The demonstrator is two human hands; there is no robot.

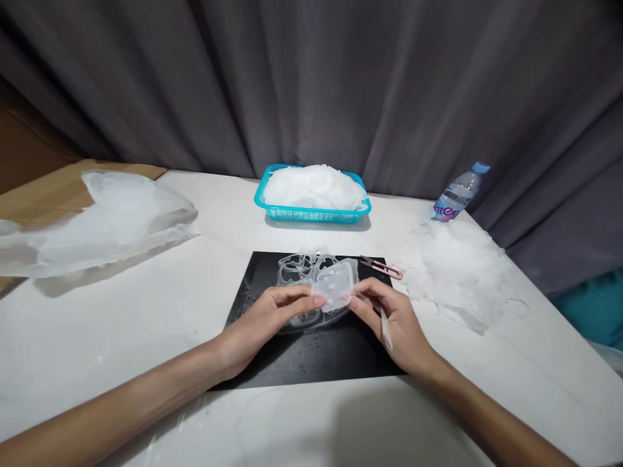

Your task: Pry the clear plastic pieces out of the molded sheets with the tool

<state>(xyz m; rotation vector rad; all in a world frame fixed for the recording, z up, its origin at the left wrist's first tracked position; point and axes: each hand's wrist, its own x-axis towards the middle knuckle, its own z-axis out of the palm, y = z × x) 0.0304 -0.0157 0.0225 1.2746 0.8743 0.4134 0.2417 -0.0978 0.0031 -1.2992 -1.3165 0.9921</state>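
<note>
Between my two hands is a translucent white molded piece (333,285), roughly square with small raised bumps. My left hand (272,321) pinches its left side with thumb and fingers. On its right side, my right hand (394,321) has its fingertips closed on the edge, and a thin whitish strip lies across that palm. Beneath the piece, a clear sheet with cut-out shapes (294,269) rests on the black mat (321,363). Pink-handled thread snips (387,267) lie at the mat's upper right corner, near my right hand.
A turquoise basket (311,215) heaped with white material stands at the back. To the right are a loose white pile (457,269) and a tilted water bottle (460,192). On the left, a translucent plastic bag (107,220) lies partly over cardboard (48,201). Grey curtains (316,78) hang behind.
</note>
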